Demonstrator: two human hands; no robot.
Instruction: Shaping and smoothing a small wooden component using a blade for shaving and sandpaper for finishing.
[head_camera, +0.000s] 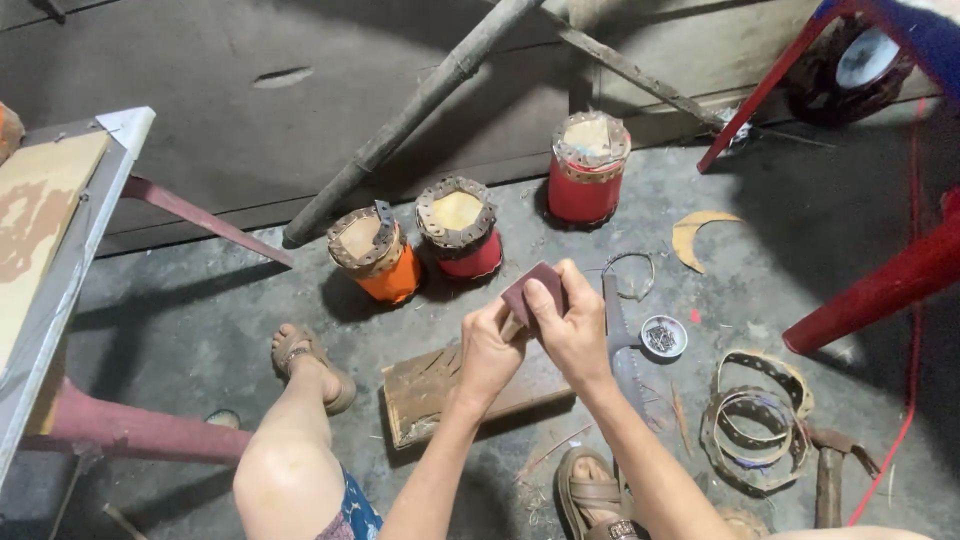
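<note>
Grey concrete floor (200, 330), dusty, with a dark wall behind and a bamboo pole (420, 100) leaning across it. Person sat low, knees apart, sandalled feet on the floor. Both hands were raised over a worn wooden block (425, 390) that lay flat between the feet. Left hand (488, 350) was curled shut around a small pale piece, mostly hidden in the grip; couldn't tell what it was. Right hand (572, 330) had its fingers (545, 300) closed over a maroon sanding pad (530, 285), pressed against the top of what the left hand held. The two hands were touching.

Three small drums stood in a row near the wall: orange drum (378, 255), red drum (462, 228) just beside it, taller red drum (588, 168) apart to the right. A long knife (620, 340) lay right of the hands, a small round tin (664, 337) next to it. Coiled strips (755, 420) were piled further right, near a red stool leg (880, 290). A yellowish crescent offcut (695, 235) lay near the tall drum.
</note>
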